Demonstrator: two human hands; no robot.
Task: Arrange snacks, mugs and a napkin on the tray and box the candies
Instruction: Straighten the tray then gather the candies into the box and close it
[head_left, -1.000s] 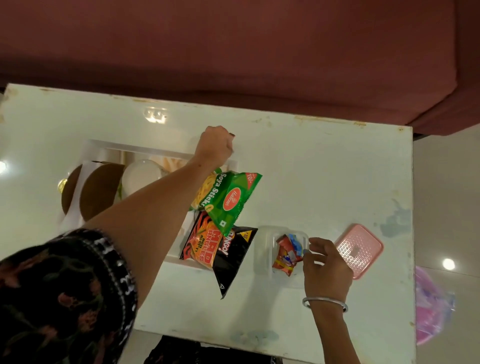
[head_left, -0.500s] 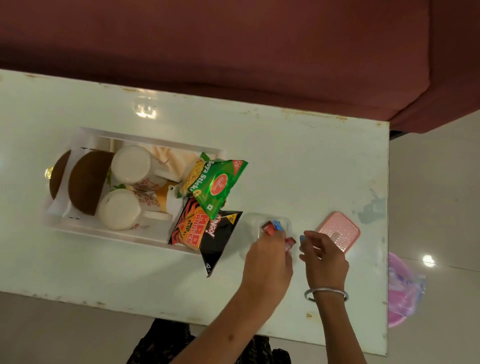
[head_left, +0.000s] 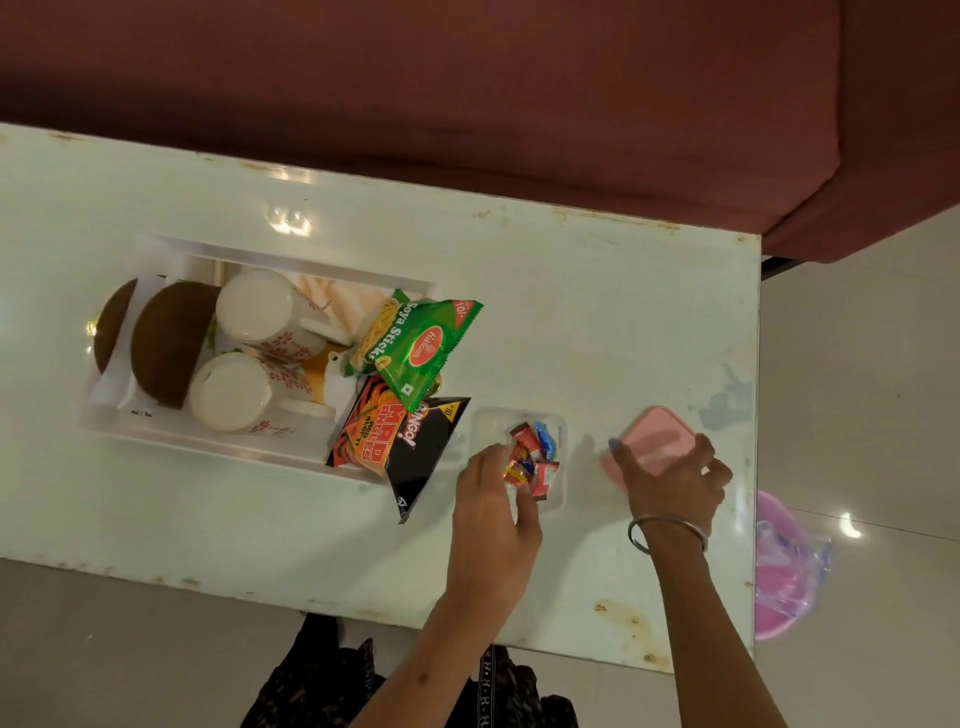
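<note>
A small clear box (head_left: 485, 422) stands on the table right of the tray, with several wrapped candies (head_left: 531, 453) inside. My left hand (head_left: 492, 512) grips its near-left corner, fingertips against the candies. My right hand (head_left: 675, 483) is closed over the pink lid (head_left: 655, 440), which is just right of the box. The white tray (head_left: 208, 440) holds two white flowered mugs (head_left: 254, 312) (head_left: 228, 392), two brown round pieces (head_left: 166, 343), a peach napkin (head_left: 332, 296), a green Soya Sticks packet (head_left: 423, 348) and a black-and-orange Bingo packet (head_left: 402, 444) that overhangs the tray's near-right corner.
The white table (head_left: 597, 312) ends just right of the lid, and its near edge is close to my body. A maroon sofa (head_left: 467, 93) runs along the far side. A pink bag (head_left: 779, 566) lies on the floor at the right.
My left hand came off the tray's far rim and down to the candy box. My right hand moved from the box to the pink lid and closed on it.
</note>
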